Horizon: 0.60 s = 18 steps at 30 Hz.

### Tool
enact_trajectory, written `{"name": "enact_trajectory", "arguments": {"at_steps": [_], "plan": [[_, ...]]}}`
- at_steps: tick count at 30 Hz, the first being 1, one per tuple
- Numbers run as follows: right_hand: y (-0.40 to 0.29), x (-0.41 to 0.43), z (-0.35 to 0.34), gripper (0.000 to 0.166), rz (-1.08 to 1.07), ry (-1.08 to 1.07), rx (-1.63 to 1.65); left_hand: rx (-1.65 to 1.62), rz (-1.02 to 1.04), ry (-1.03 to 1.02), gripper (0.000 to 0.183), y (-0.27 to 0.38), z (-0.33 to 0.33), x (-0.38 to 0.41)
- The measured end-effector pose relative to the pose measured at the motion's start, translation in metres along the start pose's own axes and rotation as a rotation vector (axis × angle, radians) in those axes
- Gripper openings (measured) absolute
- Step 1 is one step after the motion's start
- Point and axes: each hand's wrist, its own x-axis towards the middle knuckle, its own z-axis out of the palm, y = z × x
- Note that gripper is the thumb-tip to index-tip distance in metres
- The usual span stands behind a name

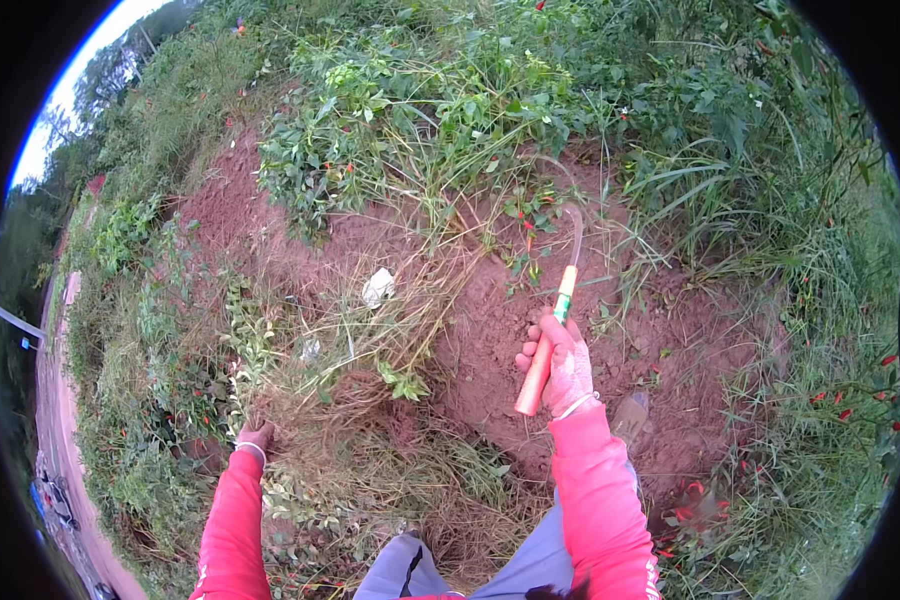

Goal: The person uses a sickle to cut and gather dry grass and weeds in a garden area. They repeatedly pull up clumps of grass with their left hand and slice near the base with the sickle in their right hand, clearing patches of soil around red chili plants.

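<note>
My right hand (562, 360) is closed around the orange handle of a sickle (568, 281), whose thin curved blade points away from me over bare reddish soil (495, 330). Just beyond the blade, small red chilies (527, 225) hang on a low plant. On the left, my left hand (256, 437) is at the edge of a heap of pulled grass and roots (352, 405), beside a leafy stem with pale leaves (249, 337). Its fingers are partly hidden by the grass, and whether they grip any of it cannot be told.
Green chili plants (435, 97) and tall grass (720, 195) grow along the far side and right. A crumpled white scrap (378, 288) lies on dry grass. A clear plastic piece (631, 416) lies near my right wrist. A dirt road (67, 420) with parked vehicles runs at far left.
</note>
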Motion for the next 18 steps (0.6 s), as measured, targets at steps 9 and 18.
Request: {"name": "enact_trajectory", "arguments": {"at_steps": [9, 18], "plan": [[-0.021, 0.111, -0.094, 0.044, -0.081, -0.037, -1.245, 0.425, 0.903, -0.206, 0.04, 0.216, 0.175, -0.075], [0.032, 0.18, -0.24, 0.031, -0.212, 0.13, -1.151, 0.898, 1.586, -0.417, 0.039, 0.31, 0.436, -0.065]]}}
